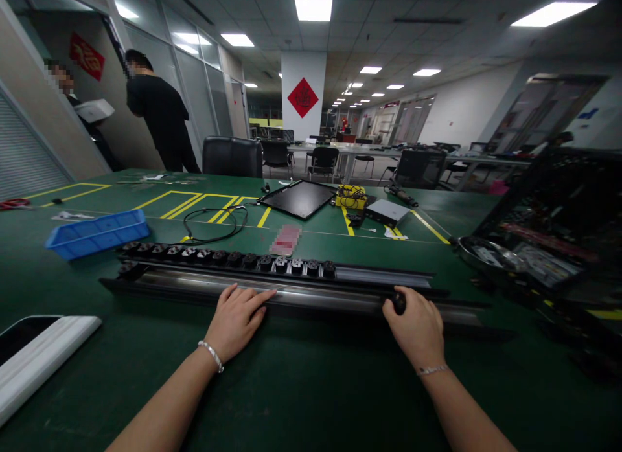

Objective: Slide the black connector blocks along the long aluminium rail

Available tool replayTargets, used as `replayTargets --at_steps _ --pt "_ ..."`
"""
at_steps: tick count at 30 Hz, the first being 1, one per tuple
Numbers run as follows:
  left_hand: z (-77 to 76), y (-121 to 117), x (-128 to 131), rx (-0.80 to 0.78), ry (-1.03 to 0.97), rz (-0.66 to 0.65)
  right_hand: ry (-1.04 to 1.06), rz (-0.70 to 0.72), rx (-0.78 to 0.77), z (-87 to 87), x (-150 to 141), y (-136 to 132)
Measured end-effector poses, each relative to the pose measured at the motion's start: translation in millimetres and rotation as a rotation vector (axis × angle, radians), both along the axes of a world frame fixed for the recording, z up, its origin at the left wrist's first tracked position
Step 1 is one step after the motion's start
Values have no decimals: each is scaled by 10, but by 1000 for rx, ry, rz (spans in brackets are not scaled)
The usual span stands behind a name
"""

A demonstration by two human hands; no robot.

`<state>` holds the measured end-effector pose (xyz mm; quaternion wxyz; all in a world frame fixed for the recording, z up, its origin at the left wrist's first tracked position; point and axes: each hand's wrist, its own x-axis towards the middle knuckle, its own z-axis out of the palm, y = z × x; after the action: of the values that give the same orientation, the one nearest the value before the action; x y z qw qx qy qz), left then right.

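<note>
A long black metal channel (311,299) with a bare shiny inside lies across the green table in front of me. My left hand (238,316) rests on its near edge, fingers stretched out and holding nothing. Over the channel's right part, my right hand (415,326) pinches a small black piece (399,302); fingers cover most of it, so its exact kind does not show. Just behind lies a second long rail (383,275), its left and middle part filled by a row of black socket modules (250,261).
A blue bin (100,233) sits left, near a black cable loop (214,224). Further back are a flat black panel (299,198), a yellow box (350,196) and a grey box (387,211). Dark equipment (558,245) stands right. Two people stand back left.
</note>
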<state>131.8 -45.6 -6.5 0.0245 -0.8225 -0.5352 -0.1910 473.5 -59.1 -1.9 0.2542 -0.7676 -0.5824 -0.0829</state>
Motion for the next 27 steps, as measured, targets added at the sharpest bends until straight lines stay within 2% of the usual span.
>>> replayTargets --at_steps 27 --pt "4 -4 2 11 3 -2 26 -4 14 -30 30 21"
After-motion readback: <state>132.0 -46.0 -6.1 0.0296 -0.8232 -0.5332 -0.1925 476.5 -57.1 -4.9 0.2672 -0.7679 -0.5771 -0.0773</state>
